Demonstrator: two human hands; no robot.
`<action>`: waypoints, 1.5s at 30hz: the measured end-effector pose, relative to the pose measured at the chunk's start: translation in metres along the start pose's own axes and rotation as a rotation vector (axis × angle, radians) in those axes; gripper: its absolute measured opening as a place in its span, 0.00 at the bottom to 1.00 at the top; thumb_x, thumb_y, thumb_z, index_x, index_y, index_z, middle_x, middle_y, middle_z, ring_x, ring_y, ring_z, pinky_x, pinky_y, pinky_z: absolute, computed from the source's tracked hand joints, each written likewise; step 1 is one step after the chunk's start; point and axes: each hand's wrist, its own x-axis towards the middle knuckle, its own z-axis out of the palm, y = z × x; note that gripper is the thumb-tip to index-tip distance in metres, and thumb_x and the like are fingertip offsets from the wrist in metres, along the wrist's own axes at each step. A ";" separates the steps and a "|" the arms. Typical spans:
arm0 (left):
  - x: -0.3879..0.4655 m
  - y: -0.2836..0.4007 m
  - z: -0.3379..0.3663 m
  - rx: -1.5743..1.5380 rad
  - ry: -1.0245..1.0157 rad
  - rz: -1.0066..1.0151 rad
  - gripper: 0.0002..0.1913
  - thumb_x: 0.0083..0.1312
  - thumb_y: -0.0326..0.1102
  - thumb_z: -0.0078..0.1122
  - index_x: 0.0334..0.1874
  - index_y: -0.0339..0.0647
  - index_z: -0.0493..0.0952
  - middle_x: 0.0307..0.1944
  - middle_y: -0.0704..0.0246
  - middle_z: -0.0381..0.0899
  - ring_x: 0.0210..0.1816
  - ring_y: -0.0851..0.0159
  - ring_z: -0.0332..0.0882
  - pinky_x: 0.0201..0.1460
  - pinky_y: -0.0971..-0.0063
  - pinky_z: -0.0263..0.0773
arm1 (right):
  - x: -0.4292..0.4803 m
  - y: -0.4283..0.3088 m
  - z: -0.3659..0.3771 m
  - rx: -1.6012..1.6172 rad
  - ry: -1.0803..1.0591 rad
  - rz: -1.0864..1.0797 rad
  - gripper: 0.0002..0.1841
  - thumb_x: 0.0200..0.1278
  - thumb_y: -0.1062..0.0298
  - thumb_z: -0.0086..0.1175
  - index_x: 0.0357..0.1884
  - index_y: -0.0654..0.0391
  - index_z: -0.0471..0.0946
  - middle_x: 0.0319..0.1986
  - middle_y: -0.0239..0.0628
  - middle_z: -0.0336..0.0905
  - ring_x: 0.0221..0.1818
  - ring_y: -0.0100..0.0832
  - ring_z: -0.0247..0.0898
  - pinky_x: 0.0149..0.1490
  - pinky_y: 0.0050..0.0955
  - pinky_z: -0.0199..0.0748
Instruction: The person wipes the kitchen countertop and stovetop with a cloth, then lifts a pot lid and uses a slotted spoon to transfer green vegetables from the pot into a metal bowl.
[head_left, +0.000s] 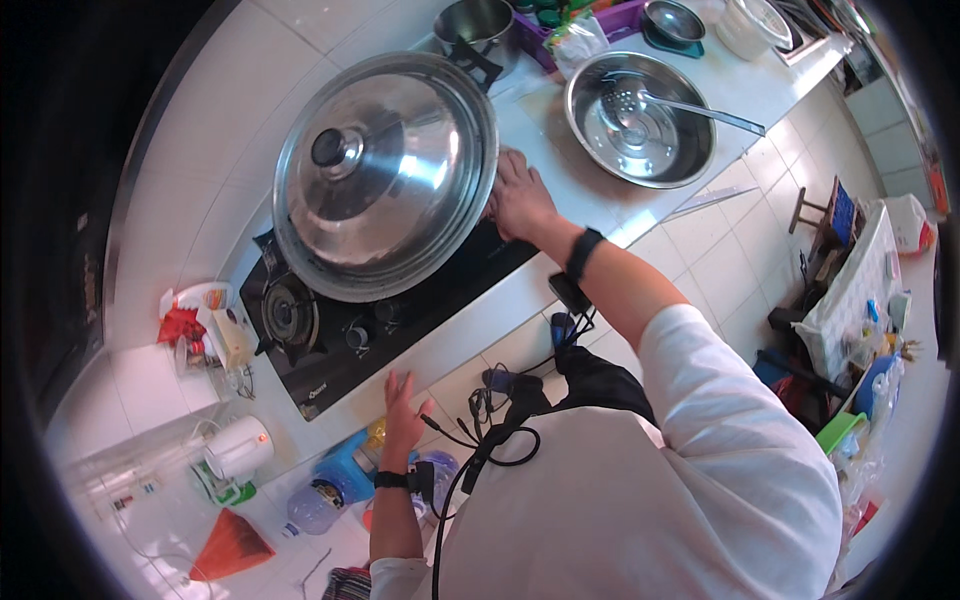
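Observation:
A large lidded steel pot, its domed metal lid topped with a black knob, stands over the black gas hob. My right hand is at the pot's right edge, its fingers partly hidden; whether they grip it cannot be told. My left hand is by the counter's front edge, fingers apart, holding nothing. To the right of the pot, a steel basin holds a slotted metal ladle, whose handle rests over the rim.
A steel saucepan and a purple basket stand behind. Small bottles are left of the hob, with an electric kettle nearby. Large water bottles stand low on the left. A cloth-covered table is at right.

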 end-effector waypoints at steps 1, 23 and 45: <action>0.002 0.000 -0.003 -0.017 -0.017 -0.021 0.40 0.63 0.41 0.71 0.77 0.40 0.65 0.81 0.43 0.46 0.81 0.36 0.45 0.82 0.51 0.50 | -0.020 -0.001 -0.007 0.030 0.081 -0.065 0.33 0.57 0.57 0.64 0.65 0.58 0.73 0.67 0.45 0.64 0.73 0.52 0.54 0.65 0.50 0.66; 0.006 0.021 -0.027 0.046 -0.186 -0.124 0.44 0.62 0.40 0.73 0.80 0.42 0.61 0.82 0.42 0.43 0.83 0.43 0.45 0.82 0.59 0.50 | -0.091 0.023 -0.022 0.125 0.091 0.008 0.31 0.62 0.58 0.61 0.68 0.55 0.72 0.67 0.46 0.68 0.75 0.54 0.54 0.72 0.49 0.58; 0.018 0.030 -0.042 0.024 -0.319 -0.227 0.44 0.65 0.46 0.72 0.80 0.43 0.60 0.82 0.41 0.42 0.84 0.47 0.44 0.81 0.62 0.51 | 0.007 0.032 0.014 0.286 0.214 0.074 0.37 0.55 0.60 0.64 0.71 0.55 0.70 0.70 0.46 0.66 0.76 0.52 0.55 0.76 0.51 0.54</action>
